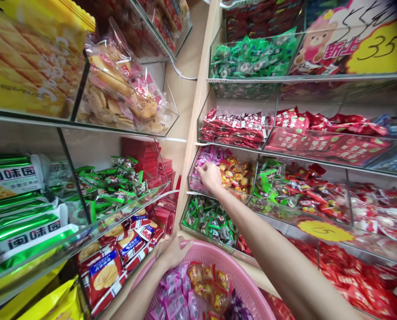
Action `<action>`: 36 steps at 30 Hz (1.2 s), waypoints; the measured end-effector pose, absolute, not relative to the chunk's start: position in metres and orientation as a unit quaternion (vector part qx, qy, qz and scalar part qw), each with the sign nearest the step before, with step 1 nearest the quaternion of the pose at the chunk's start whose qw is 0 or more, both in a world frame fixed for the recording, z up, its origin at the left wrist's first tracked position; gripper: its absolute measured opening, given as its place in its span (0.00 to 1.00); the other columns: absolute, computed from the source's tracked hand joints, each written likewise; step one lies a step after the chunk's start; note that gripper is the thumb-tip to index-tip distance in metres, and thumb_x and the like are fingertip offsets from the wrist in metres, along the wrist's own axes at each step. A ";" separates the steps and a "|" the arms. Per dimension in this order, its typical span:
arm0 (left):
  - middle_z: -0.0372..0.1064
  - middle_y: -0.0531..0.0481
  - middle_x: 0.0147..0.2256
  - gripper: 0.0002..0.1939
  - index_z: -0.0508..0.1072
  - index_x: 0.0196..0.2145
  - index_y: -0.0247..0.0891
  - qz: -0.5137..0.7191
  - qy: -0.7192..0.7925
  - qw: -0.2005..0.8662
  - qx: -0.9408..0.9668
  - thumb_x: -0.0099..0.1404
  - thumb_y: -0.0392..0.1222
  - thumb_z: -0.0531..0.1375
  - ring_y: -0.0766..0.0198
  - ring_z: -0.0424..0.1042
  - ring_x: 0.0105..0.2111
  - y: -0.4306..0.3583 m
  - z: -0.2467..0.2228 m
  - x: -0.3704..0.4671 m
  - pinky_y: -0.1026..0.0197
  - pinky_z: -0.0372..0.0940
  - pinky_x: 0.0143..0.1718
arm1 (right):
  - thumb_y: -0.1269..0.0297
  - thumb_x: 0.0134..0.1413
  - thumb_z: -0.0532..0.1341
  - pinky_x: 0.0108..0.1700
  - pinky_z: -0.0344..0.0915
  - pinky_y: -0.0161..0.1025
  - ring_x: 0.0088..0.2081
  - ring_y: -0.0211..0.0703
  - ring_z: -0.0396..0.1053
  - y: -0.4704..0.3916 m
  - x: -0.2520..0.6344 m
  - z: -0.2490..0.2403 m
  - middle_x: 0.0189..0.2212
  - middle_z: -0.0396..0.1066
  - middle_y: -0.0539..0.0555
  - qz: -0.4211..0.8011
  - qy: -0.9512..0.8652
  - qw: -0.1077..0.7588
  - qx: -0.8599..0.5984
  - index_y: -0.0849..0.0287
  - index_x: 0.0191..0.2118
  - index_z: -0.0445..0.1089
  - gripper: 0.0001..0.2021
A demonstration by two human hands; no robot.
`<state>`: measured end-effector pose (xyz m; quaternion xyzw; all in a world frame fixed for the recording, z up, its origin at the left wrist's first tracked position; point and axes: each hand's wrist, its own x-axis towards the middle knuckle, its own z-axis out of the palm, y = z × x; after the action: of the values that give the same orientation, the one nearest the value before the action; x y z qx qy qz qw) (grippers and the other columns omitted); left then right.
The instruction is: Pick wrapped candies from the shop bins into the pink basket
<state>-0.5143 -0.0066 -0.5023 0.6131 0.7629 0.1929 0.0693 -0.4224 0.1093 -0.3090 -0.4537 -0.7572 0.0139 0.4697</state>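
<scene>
My right hand reaches into a clear shelf bin and its fingers close on pink-wrapped candies at the bin's left end. Orange and red wrapped candies lie just to the right in the same bin. My left hand grips the far rim of a pink plastic basket at the bottom of the view. The basket holds pink-wrapped candies, orange-red packets and some purple ones.
Clear acrylic bins line two shelf walls that meet in a corner. Green candies sit below my right hand, red packets above it. On the left are biscuit bags, green packs and red cookie packets. A yellow price tag hangs on the right.
</scene>
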 end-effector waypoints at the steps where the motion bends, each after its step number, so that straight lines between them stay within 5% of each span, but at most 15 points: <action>1: 0.74 0.42 0.34 0.33 0.74 0.37 0.42 0.195 0.763 0.072 0.612 0.58 0.66 0.39 0.49 0.72 0.38 -0.006 -0.503 -0.514 0.54 0.62 0.37 | 0.63 0.48 0.56 0.32 0.55 0.36 0.29 0.41 0.63 0.112 -0.420 -0.308 0.24 0.67 0.53 0.024 -0.762 0.473 -0.442 0.58 0.21 0.65 0.09; 11: 0.74 0.42 0.34 0.33 0.74 0.36 0.41 0.196 0.768 0.075 0.605 0.58 0.66 0.40 0.49 0.71 0.38 -0.008 -0.501 -0.511 0.55 0.61 0.36 | 0.66 0.40 0.57 0.28 0.55 0.32 0.22 0.34 0.57 0.119 -0.392 -0.294 0.15 0.57 0.44 0.219 -0.747 0.523 -0.348 0.59 0.16 0.60 0.09; 20: 0.74 0.41 0.34 0.33 0.73 0.35 0.41 0.192 0.761 0.071 0.616 0.58 0.66 0.39 0.46 0.72 0.38 -0.007 -0.502 -0.511 0.53 0.61 0.36 | 0.72 0.43 0.53 0.29 0.64 0.31 0.22 0.32 0.65 0.112 -0.382 -0.288 0.20 0.66 0.49 0.470 -0.645 0.504 -0.329 0.61 0.22 0.63 0.05; 36: 0.74 0.40 0.35 0.30 0.74 0.37 0.40 0.181 0.768 0.062 0.611 0.59 0.63 0.41 0.48 0.71 0.38 -0.009 -0.498 -0.509 0.54 0.61 0.38 | 0.73 0.43 0.55 0.26 0.63 0.29 0.22 0.33 0.67 0.088 -0.366 -0.293 0.19 0.66 0.50 0.549 -0.617 0.472 -0.309 0.61 0.23 0.64 0.04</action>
<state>-0.5093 -0.0089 -0.4984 0.6115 0.7678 0.1809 0.0624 -0.3657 0.0882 -0.2929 -0.3093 -0.6166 0.5493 0.4716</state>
